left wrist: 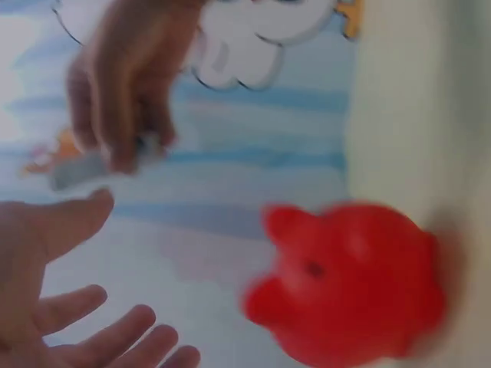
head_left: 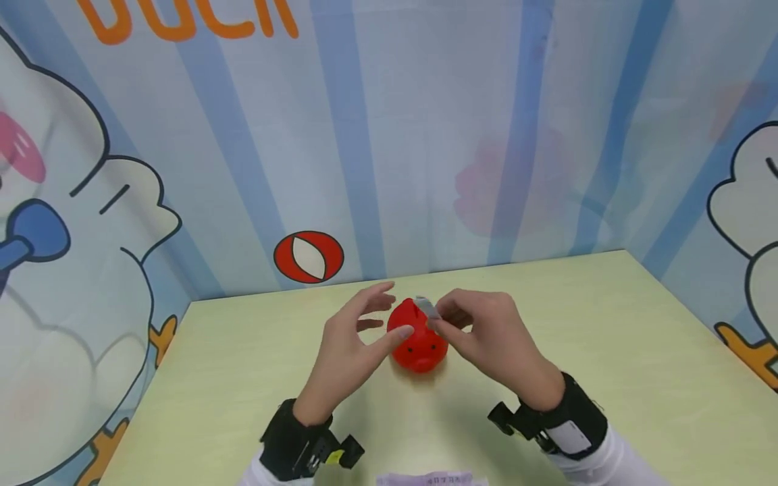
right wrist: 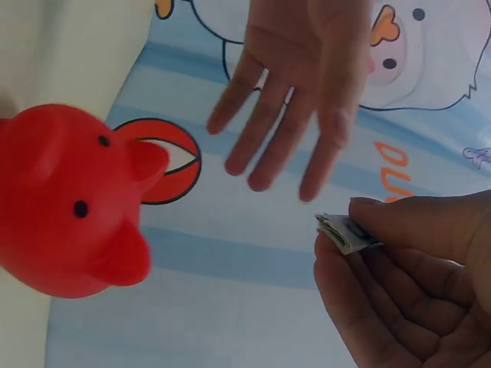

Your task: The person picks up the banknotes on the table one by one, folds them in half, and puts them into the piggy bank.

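A red piggy bank (head_left: 419,352), with black eyes and a snout turned toward me, stands on the table. Above and to its right, my right hand (head_left: 495,334) pinches a small folded banknote (right wrist: 349,233) between thumb and fingers; the note is greyish with printed markings. On the other side my left hand (head_left: 352,341) holds nothing, its fingers spread and its thumb overlapping the pig in the head view. The left wrist view has the pig (left wrist: 357,284) sharply below the hands, and the left fingertips (left wrist: 142,314) apart from the note.
A pale purple strip of paper with printed marks (head_left: 433,479) lies at the table's near edge, partly cut off. The pale yellow table (head_left: 255,398) meets a cloth backdrop (head_left: 425,135) with blue stripes and cartoon ducks behind and at the sides.
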Demonstrator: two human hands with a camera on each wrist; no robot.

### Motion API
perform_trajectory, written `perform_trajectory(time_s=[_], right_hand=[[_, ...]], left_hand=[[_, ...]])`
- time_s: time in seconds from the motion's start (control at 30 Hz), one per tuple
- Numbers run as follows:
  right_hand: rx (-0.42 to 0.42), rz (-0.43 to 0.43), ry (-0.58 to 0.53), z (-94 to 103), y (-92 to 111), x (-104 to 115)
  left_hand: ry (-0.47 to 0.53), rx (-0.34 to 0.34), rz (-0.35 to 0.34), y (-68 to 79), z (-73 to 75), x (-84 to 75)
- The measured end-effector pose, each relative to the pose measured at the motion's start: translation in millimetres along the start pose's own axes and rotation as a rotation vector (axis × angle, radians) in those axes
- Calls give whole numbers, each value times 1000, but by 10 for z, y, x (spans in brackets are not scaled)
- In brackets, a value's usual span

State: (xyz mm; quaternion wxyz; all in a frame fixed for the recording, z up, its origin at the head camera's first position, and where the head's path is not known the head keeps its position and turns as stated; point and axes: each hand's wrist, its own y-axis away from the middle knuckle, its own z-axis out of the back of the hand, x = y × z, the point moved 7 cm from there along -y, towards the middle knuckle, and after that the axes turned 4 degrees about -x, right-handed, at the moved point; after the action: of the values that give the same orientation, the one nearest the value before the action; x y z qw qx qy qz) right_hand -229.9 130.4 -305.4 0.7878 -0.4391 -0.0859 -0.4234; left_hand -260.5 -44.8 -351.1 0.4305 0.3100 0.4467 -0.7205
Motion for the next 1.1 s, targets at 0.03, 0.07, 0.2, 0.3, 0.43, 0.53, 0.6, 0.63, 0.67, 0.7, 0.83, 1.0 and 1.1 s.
perform_trajectory(time_s=[0.03,0.07,0.2,0.3,0.43,0.53,0.6,0.63,0.67,0.7,0.83,1.0,1.1], right_hand=[[-12,-17,4,-8,-16,-61],[-24,-32,11,-18,-30,-123],[-61,-72,27,-85,-58,-375],[-87,-97,25,-132,-60,-523],[-117,-148,-14,-201,-58,-673],[-123,-221,-80,-281,-66,-771],[-120,-289,-134,-350,-82,-831],[-117,-325,-163,-390,-103,-858],[-115,-361,-190,-435,-126,-889],[-111,-396,-215,-485,-150,-922],[-65,-474,-240,-713,-241,-1039],[-8,-431,-135,-845,-289,-1056],[5,-422,-87,-815,-269,-1048]], left_hand=[[-34,20,38,-33,-38,130],[-66,46,75,-61,-85,264],[-157,165,186,-100,-314,756],[-162,213,195,-98,-437,961],[-102,230,163,-93,-508,1037],[-61,230,155,-74,-519,1037],[-41,228,165,-53,-518,1033],[-32,226,169,-49,-513,1030],[-26,223,175,-45,-509,1027],[-21,221,182,-40,-507,1025],[3,224,192,-24,-510,1019],[22,227,170,-31,-521,991],[25,236,158,-36,-536,960]])
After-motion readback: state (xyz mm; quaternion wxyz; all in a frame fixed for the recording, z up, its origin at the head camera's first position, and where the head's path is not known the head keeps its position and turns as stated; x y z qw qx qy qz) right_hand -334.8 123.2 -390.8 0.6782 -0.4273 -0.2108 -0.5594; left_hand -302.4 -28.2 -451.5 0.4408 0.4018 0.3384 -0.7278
